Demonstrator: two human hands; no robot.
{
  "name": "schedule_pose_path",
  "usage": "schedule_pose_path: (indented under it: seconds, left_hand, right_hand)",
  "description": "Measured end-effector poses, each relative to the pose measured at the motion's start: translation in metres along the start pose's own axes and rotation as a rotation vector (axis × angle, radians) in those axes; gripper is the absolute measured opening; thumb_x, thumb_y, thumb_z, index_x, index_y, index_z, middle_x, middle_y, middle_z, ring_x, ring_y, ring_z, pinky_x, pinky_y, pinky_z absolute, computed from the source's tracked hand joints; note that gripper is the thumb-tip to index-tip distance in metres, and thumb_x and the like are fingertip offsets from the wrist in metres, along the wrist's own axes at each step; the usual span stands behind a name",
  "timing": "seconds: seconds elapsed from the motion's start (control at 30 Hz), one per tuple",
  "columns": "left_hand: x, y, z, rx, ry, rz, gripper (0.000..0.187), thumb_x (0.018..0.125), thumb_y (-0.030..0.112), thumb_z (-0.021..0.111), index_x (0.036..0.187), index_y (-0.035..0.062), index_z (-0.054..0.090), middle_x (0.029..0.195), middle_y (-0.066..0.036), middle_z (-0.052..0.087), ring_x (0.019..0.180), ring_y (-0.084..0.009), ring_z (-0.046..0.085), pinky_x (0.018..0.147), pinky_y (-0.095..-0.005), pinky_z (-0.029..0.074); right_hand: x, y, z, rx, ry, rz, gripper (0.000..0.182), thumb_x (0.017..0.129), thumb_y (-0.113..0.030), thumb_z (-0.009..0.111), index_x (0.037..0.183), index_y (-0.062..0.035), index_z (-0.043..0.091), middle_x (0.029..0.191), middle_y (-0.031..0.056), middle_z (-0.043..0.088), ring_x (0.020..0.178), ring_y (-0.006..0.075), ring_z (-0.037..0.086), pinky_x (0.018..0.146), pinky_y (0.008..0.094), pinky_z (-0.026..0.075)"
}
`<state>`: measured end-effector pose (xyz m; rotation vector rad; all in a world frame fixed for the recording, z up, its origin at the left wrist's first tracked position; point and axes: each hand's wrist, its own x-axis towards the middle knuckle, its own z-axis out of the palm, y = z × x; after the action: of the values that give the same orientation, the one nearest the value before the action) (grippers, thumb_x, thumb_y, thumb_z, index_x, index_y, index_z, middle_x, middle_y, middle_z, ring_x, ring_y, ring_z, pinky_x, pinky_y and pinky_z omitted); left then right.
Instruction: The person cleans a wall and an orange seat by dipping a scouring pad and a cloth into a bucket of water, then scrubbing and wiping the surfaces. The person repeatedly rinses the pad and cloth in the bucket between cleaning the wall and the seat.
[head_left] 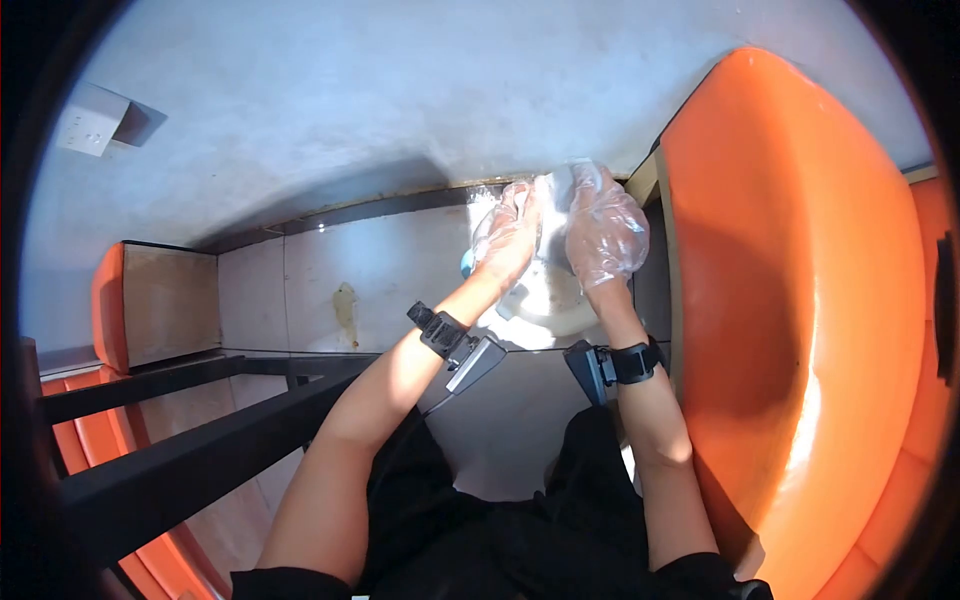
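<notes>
The person is bent over a tiled floor (300, 290) and both bare forearms reach forward, each with a dark strap and a small grey device at the wrist. Both hands wear loose clear plastic gloves. The left hand (505, 235) and the right hand (605, 235) meet close together, just beside each other, around a pale whitish object (558, 190) that sits between them near the foot of the grey wall (350, 100). The right hand's fingers curl over that object and seem closed on it; the left hand's fingers press against its other side with the palm turned inward (how firmly it grips I cannot tell, as glare and the crumpled gloves blur the outline). A small blue bit (466, 264) shows just below the left hand, touching or nearly touching it; what it is I cannot make out.

Below the two hands lies a bright white rounded shape (545, 300) on the floor, washed out by light.

To the right, a large orange moulded seat (800, 300) rises close beside the right arm. A second orange seat (110, 310) with a tan panel stands well apart on the left, and a dark metal frame (180, 440) runs slantwise under the left arm. High on the wall at the left is a white switch plate (92, 122). The person's dark clothing fills the bottom of the view
</notes>
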<state>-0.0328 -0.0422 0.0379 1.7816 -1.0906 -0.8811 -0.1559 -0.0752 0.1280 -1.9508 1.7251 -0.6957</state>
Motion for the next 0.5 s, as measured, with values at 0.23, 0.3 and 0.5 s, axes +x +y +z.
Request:
schedule_pose_path:
  seconds: [0.23, 0.3, 0.5]
  left_hand:
    - [-0.017, 0.078, -0.016, -0.529, -0.287, -0.312, 0.080, 0.093, 0.068, 0.044, 0.148, 0.0118, 0.029, 0.140, -0.008, 0.046, 0.117, -0.0228, 0.054, 0.092, -0.0373, 0.050]
    - [-0.026, 0.100, -0.029, -0.962, -0.553, -0.302, 0.067, 0.095, 0.057, 0.052, 0.144, 0.0156, 0.034, 0.139, -0.006, 0.048, 0.113, -0.0226, 0.059, 0.081, -0.0374, 0.057]
    - [-0.021, 0.086, -0.042, -1.257, -0.350, -0.277, 0.041, 0.095, 0.035, 0.060, 0.128, 0.0113, 0.056, 0.114, -0.003, 0.064, 0.098, -0.0142, 0.064, 0.080, -0.0307, 0.056]
  right_hand:
    - [0.009, 0.008, -0.044, 0.457, 0.211, 0.054, 0.036, 0.101, -0.032, 0.042, 0.112, -0.0044, 0.064, 0.094, 0.0184, 0.069, 0.087, 0.0326, 0.066, 0.079, 0.0416, 0.050]
    - [-0.002, 0.012, -0.027, 0.111, 0.286, -0.261, 0.029, 0.100, -0.025, 0.046, 0.117, -0.0080, 0.061, 0.095, 0.0157, 0.068, 0.086, 0.0287, 0.066, 0.076, 0.0387, 0.051]
    - [-0.025, -0.019, -0.021, 0.402, -0.018, -0.468, 0.037, 0.100, -0.017, 0.046, 0.134, -0.0022, 0.049, 0.136, 0.0169, 0.054, 0.111, 0.0328, 0.058, 0.089, 0.0373, 0.048]
